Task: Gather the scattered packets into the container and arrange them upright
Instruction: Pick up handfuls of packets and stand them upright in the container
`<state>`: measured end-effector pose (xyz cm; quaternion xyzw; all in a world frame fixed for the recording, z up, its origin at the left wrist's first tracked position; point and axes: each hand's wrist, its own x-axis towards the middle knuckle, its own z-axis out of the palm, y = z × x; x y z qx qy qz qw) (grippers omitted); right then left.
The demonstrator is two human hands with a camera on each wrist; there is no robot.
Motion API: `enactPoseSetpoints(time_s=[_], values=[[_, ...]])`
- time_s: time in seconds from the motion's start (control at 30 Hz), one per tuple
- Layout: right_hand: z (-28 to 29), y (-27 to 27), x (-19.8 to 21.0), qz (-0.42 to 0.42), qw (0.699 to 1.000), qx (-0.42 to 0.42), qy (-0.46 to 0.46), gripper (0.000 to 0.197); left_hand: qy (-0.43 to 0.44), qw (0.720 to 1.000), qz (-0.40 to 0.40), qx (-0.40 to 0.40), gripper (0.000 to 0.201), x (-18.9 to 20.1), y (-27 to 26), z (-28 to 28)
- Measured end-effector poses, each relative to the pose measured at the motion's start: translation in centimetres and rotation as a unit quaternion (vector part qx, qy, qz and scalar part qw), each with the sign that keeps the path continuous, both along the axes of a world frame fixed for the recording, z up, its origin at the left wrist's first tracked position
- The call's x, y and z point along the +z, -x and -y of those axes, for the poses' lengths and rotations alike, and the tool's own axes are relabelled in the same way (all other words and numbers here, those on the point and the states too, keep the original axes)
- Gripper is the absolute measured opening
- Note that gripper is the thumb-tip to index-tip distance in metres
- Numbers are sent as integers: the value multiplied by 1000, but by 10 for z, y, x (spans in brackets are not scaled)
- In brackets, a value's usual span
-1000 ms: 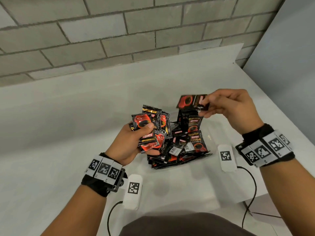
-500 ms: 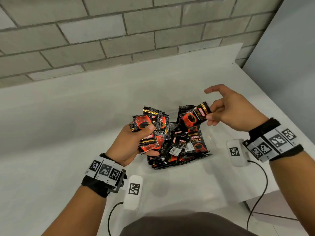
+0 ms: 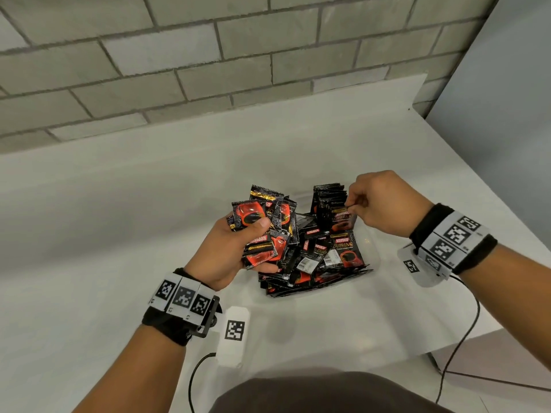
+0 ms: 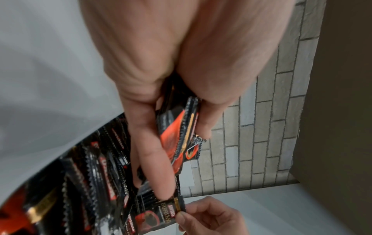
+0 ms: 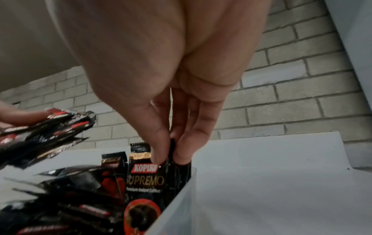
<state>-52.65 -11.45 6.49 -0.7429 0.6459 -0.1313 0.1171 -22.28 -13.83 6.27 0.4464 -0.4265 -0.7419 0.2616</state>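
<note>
Pinching the top edge of one packet (image 3: 343, 217) between thumb and fingertips, our right hand (image 3: 384, 204) holds it upright at the 2 o'clock corner of the container (image 5: 181, 198), a clear-walled box whose near-right wall shows pale in the right wrist view. That packet is glossy black with a gold band under its serrated top seal, a red "KOPIKO" tag, "SUPREMO" in gold lettering and a red cup of dark coffee printed below. More packets stand on edge just behind it; the rest of the heap (image 3: 310, 257) lies jumbled and overlapping inside the container, at the centre of the white table (image 3: 119, 234). At 9 o'clock from the heap, our left hand (image 3: 226, 251) grips a fanned bunch of packets (image 3: 262, 222), thumb pressed on the front one, fingers curled behind, held just above the heap.
</note>
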Motion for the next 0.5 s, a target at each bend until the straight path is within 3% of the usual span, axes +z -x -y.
enactPoseSetpoints(time_s=[0.3,0.43,0.5], values=[[13,-5,-2,-51,995,-65,-63,24,6,1000,2,-17,33,4,4,0],[9,-12,13,-15,996,-59,-69,17,9,1000,-1,-24,33,7,7,-1],[5,-23,24,59,996,-50,-47,11,9,999,-4,-34,33,9,9,-1]])
